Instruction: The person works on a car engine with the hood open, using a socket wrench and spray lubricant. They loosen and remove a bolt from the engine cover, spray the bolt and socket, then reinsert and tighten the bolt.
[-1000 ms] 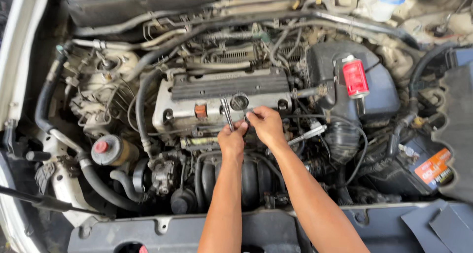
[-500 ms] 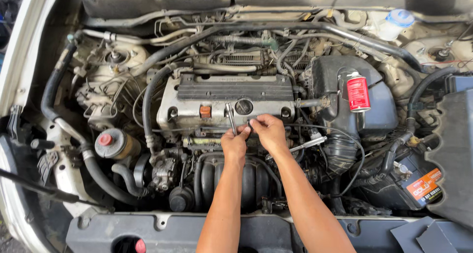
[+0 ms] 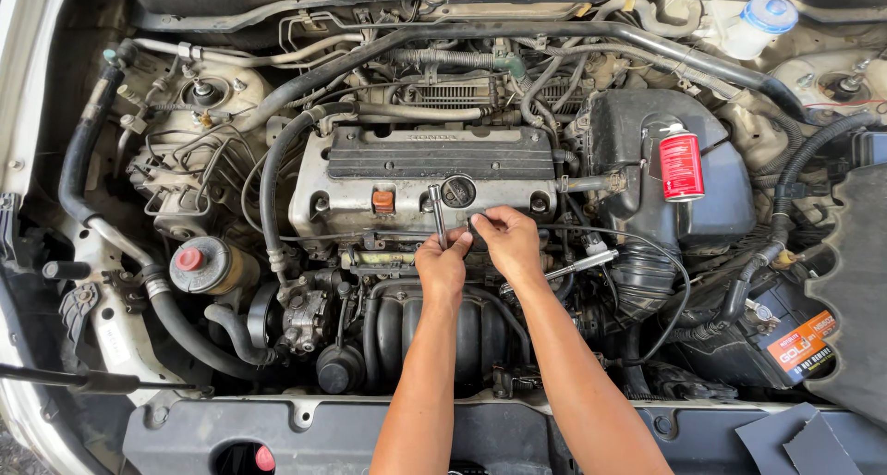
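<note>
A: Left hand [image 3: 443,264] is clamped on the metal extension bar [image 3: 436,212], upright at the valve cover's [image 3: 416,193] front edge.
B: Right hand [image 3: 506,239] is just beside; fingers curled together on a small dark part [image 3: 478,227].

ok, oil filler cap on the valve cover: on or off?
On. The round black oil filler cap sits seated in the silver valve cover, no open hole visible, just above both hands. Tightness: cannot tell.

Both bare forearms reach up from the bottom edge, converging. The left hand [image 3: 443,264] is curled into a loose fist; the right hand [image 3: 507,239] sits just beside it, fingers bent, pinching.
</note>
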